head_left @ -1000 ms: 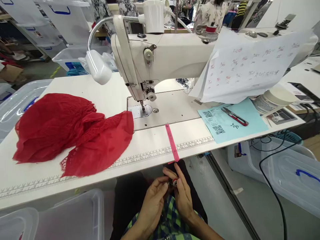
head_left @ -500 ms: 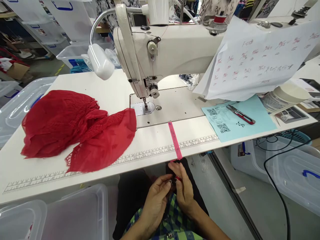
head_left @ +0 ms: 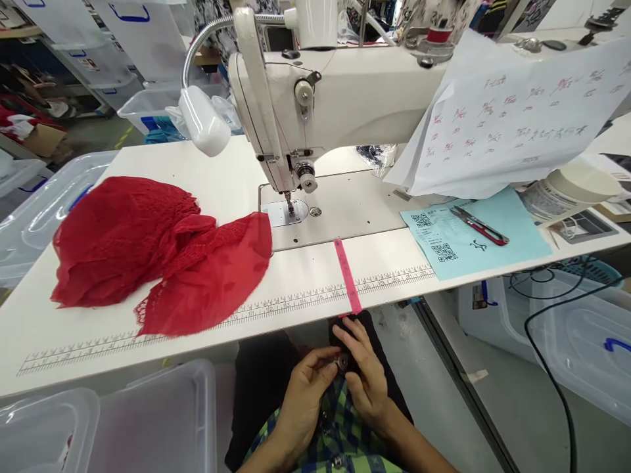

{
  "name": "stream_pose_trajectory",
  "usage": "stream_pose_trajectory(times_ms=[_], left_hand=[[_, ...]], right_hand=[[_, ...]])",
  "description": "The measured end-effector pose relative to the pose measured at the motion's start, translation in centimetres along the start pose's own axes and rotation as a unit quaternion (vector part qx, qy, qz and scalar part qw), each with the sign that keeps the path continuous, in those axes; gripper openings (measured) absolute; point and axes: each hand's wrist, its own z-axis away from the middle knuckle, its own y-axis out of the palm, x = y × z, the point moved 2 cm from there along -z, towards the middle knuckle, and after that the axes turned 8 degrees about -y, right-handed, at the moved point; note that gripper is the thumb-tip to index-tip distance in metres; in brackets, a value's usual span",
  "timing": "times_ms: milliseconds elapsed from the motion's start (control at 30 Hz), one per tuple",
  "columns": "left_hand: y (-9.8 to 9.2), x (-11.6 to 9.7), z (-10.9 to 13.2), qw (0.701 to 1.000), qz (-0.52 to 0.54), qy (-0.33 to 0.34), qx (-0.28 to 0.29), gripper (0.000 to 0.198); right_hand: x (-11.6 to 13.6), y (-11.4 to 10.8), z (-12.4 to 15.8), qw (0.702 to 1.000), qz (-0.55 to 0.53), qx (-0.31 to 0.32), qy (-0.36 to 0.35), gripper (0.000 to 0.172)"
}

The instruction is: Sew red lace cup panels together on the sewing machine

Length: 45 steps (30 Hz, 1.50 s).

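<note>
Above my lap, just in front of the table edge, my left hand [head_left: 308, 394] pinches a small round metal bobbin case [head_left: 341, 361] with red showing in it. Close beside it on the right, my right hand [head_left: 365, 371] has its fingers spread and appears to hold nothing; whether a fingertip touches the case I cannot tell. On the white table [head_left: 305, 263] stands a sewing machine [head_left: 365, 98], its presser foot [head_left: 290, 207] over the needle plate. Left of the needle lies a bunched red lace fabric [head_left: 128, 243].
Red-handled thread snips [head_left: 479, 225] lie on a blue paper sheet [head_left: 473, 256] at the right. Handwritten white paper [head_left: 503, 125] hangs over the machine arm. A lamp [head_left: 204, 121] juts out at the left. Plastic bins [head_left: 152, 420] stand below the table, and a black cable [head_left: 557, 374] hangs at the right.
The red piece at my right fingers has come to the metal case in my left hand. My right fingers have spread and drawn slightly away. The view has shifted a little.
</note>
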Motion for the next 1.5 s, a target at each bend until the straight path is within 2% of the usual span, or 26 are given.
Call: stream_pose_trajectory(times_ms=[133, 267, 567, 733, 833, 933, 1033, 1133, 1200, 1333, 1500], left_hand=[[-0.1, -0.3, 0.1, 0.999, 0.034, -0.004, 0.005, 0.032], [-0.1, -0.5, 0.2, 0.999, 0.05, -0.011, -0.003, 0.034], [-0.6, -0.7, 0.0, 0.997, 0.07, 0.005, -0.016, 0.032], [-0.4, -0.5, 0.2, 0.999, 0.051, 0.004, 0.014, 0.028], [0.0, -0.5, 0.4, 0.998, 0.026, -0.025, 0.06, 0.026], [0.3, -0.5, 0.5, 0.994, 0.005, -0.059, 0.089, 0.027], [-0.1, -0.4, 0.5, 0.996, -0.017, -0.057, 0.069, 0.029], [-0.9, -0.2, 0.4, 0.997, -0.046, -0.044, 0.04, 0.03], [-1.4, -0.2, 0.3, 0.997, -0.068, -0.023, 0.025, 0.028], [-2.2, -0.4, -0.1, 0.994, -0.111, 0.013, -0.006, 0.025], [-2.1, -0.4, 0.4, 0.993, -0.114, -0.004, 0.009, 0.032]], right_hand=[[-0.1, -0.6, -0.4, 0.998, -0.021, -0.063, 0.021, 0.037], [-0.5, -0.6, 0.0, 0.993, -0.024, -0.1, 0.063, 0.033], [-0.7, -0.8, 2.3, 0.984, -0.001, -0.111, 0.141, 0.02], [-1.2, -1.1, 1.4, 0.969, -0.025, -0.114, 0.219, 0.023], [-1.4, -0.9, -0.4, 0.966, -0.061, -0.069, 0.24, 0.025], [-1.6, -0.3, -2.1, 0.971, -0.094, 0.063, 0.209, 0.028], [-2.1, 0.1, -2.5, 0.968, -0.025, 0.201, 0.149, 0.031], [-3.1, -0.2, -1.6, 0.958, 0.07, 0.245, 0.132, 0.028], [-3.5, -0.6, -1.0, 0.963, 0.079, 0.206, 0.156, 0.027], [-2.7, -1.9, -0.7, 0.975, -0.001, 0.061, 0.214, 0.028], [-0.8, -2.1, -1.1, 0.958, -0.112, -0.01, 0.264, 0.033]])
